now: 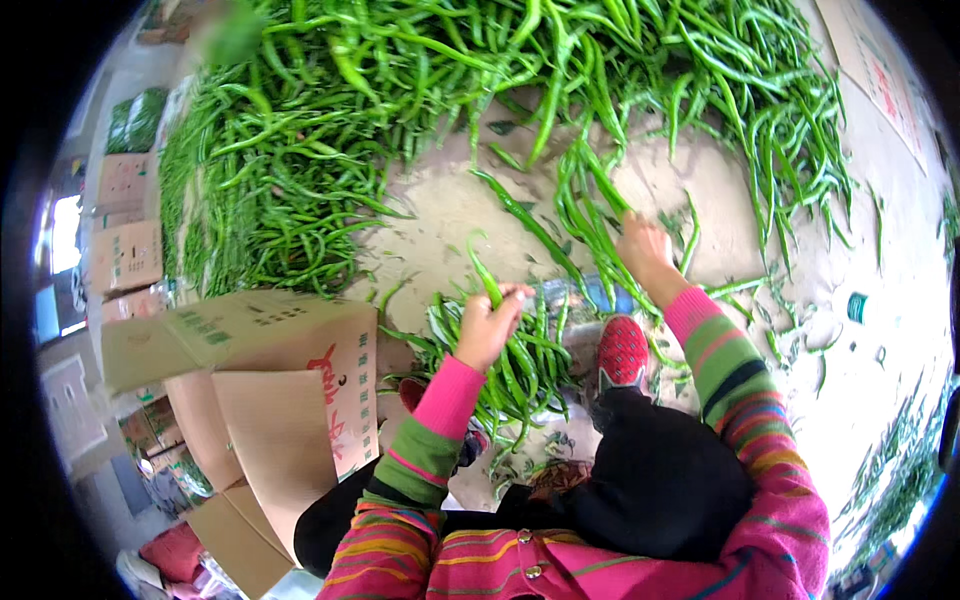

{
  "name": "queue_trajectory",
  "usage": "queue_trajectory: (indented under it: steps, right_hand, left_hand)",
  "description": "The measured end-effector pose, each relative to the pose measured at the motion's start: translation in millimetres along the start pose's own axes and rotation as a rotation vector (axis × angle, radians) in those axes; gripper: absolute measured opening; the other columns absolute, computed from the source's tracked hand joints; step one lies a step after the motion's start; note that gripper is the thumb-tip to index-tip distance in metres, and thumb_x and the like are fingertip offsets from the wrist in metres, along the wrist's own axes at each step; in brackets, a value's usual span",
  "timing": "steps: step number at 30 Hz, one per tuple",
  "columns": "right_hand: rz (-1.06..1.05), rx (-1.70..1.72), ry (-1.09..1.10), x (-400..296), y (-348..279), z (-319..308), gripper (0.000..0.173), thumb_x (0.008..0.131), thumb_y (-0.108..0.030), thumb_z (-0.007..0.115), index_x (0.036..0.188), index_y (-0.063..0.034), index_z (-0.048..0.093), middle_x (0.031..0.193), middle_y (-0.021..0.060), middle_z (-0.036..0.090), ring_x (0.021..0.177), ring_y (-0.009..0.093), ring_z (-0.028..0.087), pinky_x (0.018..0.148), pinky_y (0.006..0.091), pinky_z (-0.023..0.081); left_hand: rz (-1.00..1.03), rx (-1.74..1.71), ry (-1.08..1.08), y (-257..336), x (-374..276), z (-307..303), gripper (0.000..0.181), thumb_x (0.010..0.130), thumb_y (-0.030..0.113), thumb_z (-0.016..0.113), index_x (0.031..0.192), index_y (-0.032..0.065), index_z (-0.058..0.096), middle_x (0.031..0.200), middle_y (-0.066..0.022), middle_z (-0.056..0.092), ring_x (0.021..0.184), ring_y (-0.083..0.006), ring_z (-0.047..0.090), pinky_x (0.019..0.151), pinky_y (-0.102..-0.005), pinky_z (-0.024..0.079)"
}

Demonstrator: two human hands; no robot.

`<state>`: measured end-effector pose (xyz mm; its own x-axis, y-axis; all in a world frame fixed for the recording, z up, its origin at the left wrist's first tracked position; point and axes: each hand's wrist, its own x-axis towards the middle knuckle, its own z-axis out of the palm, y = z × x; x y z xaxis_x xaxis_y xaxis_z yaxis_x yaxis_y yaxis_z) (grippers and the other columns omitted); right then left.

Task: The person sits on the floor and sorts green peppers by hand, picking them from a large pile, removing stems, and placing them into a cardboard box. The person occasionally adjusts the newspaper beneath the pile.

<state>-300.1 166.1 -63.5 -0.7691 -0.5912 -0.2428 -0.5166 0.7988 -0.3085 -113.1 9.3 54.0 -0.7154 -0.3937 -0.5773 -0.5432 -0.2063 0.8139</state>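
My left hand [491, 322] is closed around a long green chili pepper [484, 268], above a smaller pile of green chilies [529, 367] on the floor between my feet. To its right, my right hand [645, 247] has its fingers on a chili at the edge of a loose bunch of peppers [589, 217]; whether it grips more than one is hard to tell. A single long chili [525, 217] lies left of that bunch. Beyond both hands spreads a large heap of green chilies [420, 82].
An open cardboard box [277, 420] stands close on my left, with more cartons [127, 255] behind it. My red shoe [622, 351] rests beside the small pile. Loose leaves and scattered peppers lie on the floor covering [442, 187]. A bottle with a green label [857, 307] lies at right.
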Motion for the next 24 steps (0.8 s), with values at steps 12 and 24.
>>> queue_trajectory:
  steps: [12, 24]
  right_hand:
    - [-1.028, 0.321, -0.313, -123.4, -186.2, -196.7, 0.020, 0.069, -0.004, 0.048, 0.088, -0.0017, 0.054, 0.078, 0.0214, 0.054, 0.070, 0.040, 0.052, 0.061, 0.0434, 0.042]
    - [-1.151, 0.063, 0.092, -162.9, -270.9, -241.5, 0.038, 0.074, 0.004, 0.048, 0.112, -0.0003, 0.049, 0.088, 0.0182, 0.057, 0.074, 0.030, 0.057, 0.062, 0.0354, 0.044]
  left_hand:
    - [1.134, 0.818, 0.465, 70.0, -157.3, -43.4, 0.032, 0.066, 0.007, 0.052, 0.097, 0.0036, 0.052, 0.105, -0.0168, 0.048, 0.097, -0.0327, 0.051, 0.079, -0.0345, 0.045]
    - [0.494, 1.109, 1.121, 39.3, -438.8, -148.5, 0.024, 0.067, 0.007, 0.050, 0.091, 0.0023, 0.053, 0.086, -0.0132, 0.054, 0.083, -0.0286, 0.054, 0.062, -0.0354, 0.046]
